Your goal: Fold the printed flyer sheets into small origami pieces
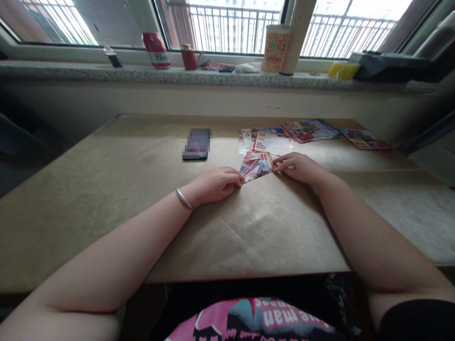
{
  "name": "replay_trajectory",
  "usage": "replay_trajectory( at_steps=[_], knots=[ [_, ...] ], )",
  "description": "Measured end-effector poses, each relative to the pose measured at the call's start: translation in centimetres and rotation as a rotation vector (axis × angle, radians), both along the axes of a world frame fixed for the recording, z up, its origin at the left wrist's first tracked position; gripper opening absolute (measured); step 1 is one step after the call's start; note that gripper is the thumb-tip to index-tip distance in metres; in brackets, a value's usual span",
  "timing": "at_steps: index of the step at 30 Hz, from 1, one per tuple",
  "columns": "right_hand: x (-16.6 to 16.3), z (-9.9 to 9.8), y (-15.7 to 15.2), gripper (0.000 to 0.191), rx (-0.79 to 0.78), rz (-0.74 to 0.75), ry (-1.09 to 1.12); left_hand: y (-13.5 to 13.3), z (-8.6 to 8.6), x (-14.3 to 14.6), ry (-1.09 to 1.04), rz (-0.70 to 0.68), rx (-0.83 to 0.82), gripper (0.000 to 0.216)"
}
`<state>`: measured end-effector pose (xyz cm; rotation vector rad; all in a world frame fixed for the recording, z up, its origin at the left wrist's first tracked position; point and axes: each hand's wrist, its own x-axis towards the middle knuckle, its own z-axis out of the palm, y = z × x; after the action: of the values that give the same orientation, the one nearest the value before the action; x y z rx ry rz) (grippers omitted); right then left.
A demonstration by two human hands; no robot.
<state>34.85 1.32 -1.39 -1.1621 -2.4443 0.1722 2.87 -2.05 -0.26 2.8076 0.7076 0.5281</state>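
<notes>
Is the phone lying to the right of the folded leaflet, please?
No, the phone lies left of the folded leaflet.

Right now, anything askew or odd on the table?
Nothing spilled or damaged. The leaflet pinched between the left hand and right hand is folded to a triangle, lying skew to the table edge. Other leaflets behind it lie loosely fanned. The phone lies flat.

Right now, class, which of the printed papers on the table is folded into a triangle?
The paper pinched between the left hand and right hand. The leaflets, stack and far-right sheet lie flat and rectangular.
</notes>
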Motion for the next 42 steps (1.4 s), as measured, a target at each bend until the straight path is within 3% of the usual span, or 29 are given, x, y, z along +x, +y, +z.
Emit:
replay_trajectory(
  at_steps=[4, 11, 15, 19, 33, 42],
  knots=[
    [-0.2, -0.1, -0.1, 0.030, 0.036, -0.031, -0.018, 0.0, 0.0, 0.0, 0.014, -0.013, 0.012, 0.022],
    [-1.4, 1.0, -1.4, 0.023, 0.304, -0.056, 0.015, -0.4, 0.3, 0.0, 0.087, 0.054, 0.059, 0.018],
    [-3.3, 1.1, -2.4, 0.021, 0.258, 0.116, 0.004, -0.4, 0.0, 0.3, 0.085, 0.139, 0.100, 0.022],
    [-5.0, 0.7, -2.7, 0.022, 0.201, 0.175, -0.072, -0.2, -0.3, 0.4, 0.054, 0.174, 0.121, 0.022],
    [-7.9, 1.3, -4.4, 0.022, 0.264, 0.008, -0.322, 0.3, -0.8, 1.1, 0.054, 0.155, 0.280, 0.015],
    [-10.3, 1.5, -6.2, 0.016, 0.209, -0.156, -0.087, -0.3, -0.7, 1.7, -0.081, 0.243, 0.377, 0.012]
  ],
)
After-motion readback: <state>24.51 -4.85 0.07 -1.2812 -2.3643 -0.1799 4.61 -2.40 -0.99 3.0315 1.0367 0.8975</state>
